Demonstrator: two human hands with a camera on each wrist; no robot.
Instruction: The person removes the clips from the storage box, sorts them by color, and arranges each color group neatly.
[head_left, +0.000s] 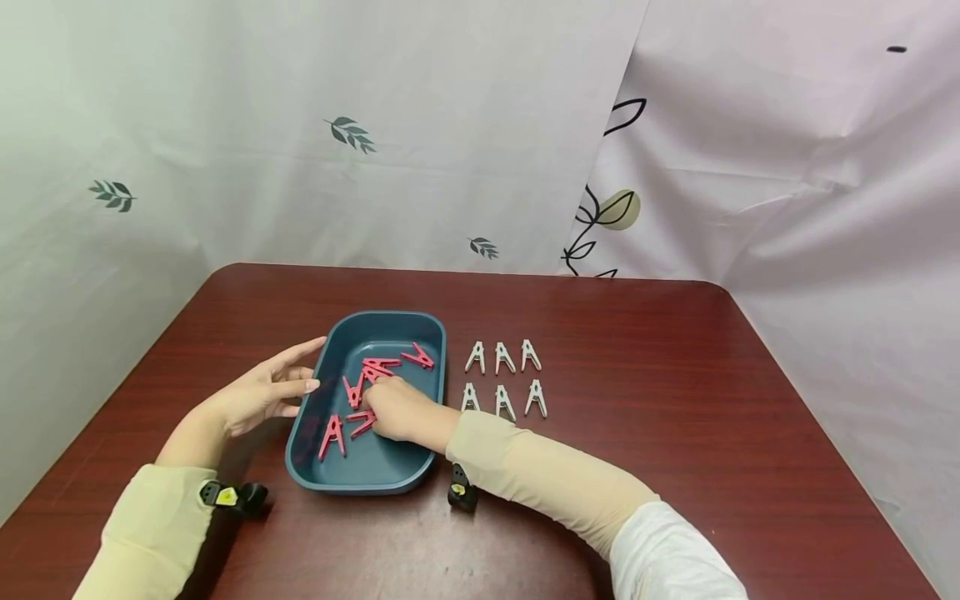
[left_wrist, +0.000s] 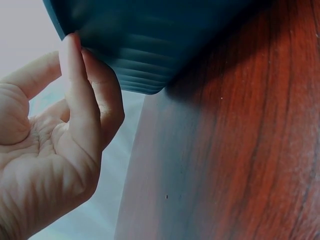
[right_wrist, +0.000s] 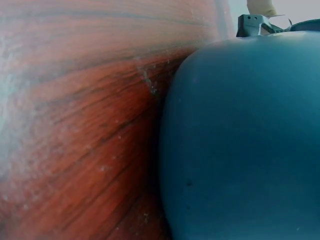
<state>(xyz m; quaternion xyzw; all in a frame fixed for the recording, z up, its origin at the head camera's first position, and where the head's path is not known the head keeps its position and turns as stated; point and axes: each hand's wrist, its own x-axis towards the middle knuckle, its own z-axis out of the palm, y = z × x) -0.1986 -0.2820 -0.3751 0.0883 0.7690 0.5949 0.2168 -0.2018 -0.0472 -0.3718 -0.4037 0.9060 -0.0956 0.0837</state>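
So my left hand (head_left: 258, 393) is sitting against the outer wall of the blue tray (head_left: 430, 329), fingers straight and relaxed, just touching the side; on the left wrist cam the fingertips (left_wrist: 75, 50) are right on the ribbed corner, which I reckon keeps the tray from skating around on the wooden table (head_left: 675, 433). My right hand (head_left: 397, 408) is down inside the tray, on top of the pink clothespins (head_left: 375, 367). The fingers curl down over the pile, but honestly I can't tell if they've actually pinched one, since the hand hides it and the right wrist cam only gets tray wall. The pink pins lie loose and jumbled in the tray. The white clothespins (head_left: 504, 379) sit outside it, just to the right, in two tidy rows of three.
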